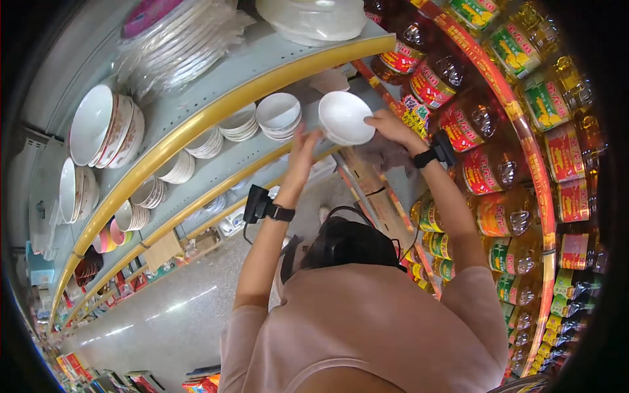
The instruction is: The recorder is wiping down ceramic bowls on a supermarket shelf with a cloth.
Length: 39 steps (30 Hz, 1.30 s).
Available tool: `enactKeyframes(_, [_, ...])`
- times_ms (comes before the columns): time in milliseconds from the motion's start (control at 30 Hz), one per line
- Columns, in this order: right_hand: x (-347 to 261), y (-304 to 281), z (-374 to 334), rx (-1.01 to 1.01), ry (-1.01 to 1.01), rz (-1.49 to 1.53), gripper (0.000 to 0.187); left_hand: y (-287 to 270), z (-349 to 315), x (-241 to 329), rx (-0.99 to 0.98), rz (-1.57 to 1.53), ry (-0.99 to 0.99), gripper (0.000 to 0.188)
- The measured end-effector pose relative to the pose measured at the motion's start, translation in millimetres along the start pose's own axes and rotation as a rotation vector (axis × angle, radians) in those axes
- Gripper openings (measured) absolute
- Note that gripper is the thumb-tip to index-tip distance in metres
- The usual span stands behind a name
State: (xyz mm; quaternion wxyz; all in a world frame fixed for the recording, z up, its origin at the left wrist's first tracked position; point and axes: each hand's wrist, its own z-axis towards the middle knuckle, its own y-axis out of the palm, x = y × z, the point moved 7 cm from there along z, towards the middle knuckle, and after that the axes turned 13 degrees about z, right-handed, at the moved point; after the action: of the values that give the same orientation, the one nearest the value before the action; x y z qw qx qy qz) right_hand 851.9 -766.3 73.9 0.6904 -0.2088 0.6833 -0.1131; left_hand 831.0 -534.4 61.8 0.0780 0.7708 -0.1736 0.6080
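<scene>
A white bowl (345, 116) is tilted so that its inside faces up. My right hand (392, 127) is closed on the right side of its rim, thumb and fingers pinching the edge. Beside the bowl's lower left, my left hand (302, 152) is raised with its fingers apart and holds nothing. Just left of that hand, a stack of white bowls (279, 116) sits on the shelf, with another bowl stack (238, 123) next to it. Both my wrists wear black straps with small devices.
The grey shelf (252, 49) has a yellow front edge and carries plastic-wrapped plates (177, 52). Large patterned bowls (105, 128) lean at the left. Bottles of oil (481, 167) in several rows fill the right side. A grey floor (177, 314) shows at lower left.
</scene>
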Motion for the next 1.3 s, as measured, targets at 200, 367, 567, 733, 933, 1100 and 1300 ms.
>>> enactKeyframes(200, [56.9,-33.9,103.3,0.001,0.106,-0.341,0.042,-22.3,-7.0,-13.5,-0.03,0.124,-0.026,0.043])
enactKeyframes(367, [87.5,-11.3,212.9,0.137,0.007,-0.502,0.05,-45.4,-25.1,-38.6,0.114,0.322,0.001,0.036])
enactKeyframes(567, [96.4,34.8,281.5,0.101,0.0,-0.599,0.05,-84.8,-91.2,-80.1,0.251,0.203,-0.251,0.036])
enactKeyframes(733, [111.8,60.5,306.7,0.082,0.008,-0.652,0.05,-116.9,-155.1,-118.4,0.481,0.035,-0.332,0.035])
enactKeyframes(933, [127.2,72.6,314.4,0.074,0.048,-0.694,0.05,-198.0,-215.2,-100.5,0.867,0.177,-0.305,0.027])
enactKeyframes(1100, [128.4,86.1,327.6,0.064,0.064,-0.712,0.05,-289.9,-266.9,46.2,1.38,0.473,0.011,0.026])
enactKeyframes(1300, [130.5,94.7,335.6,0.075,0.104,-0.718,0.05,-418.5,-263.5,124.4,1.635,0.495,0.239,0.03])
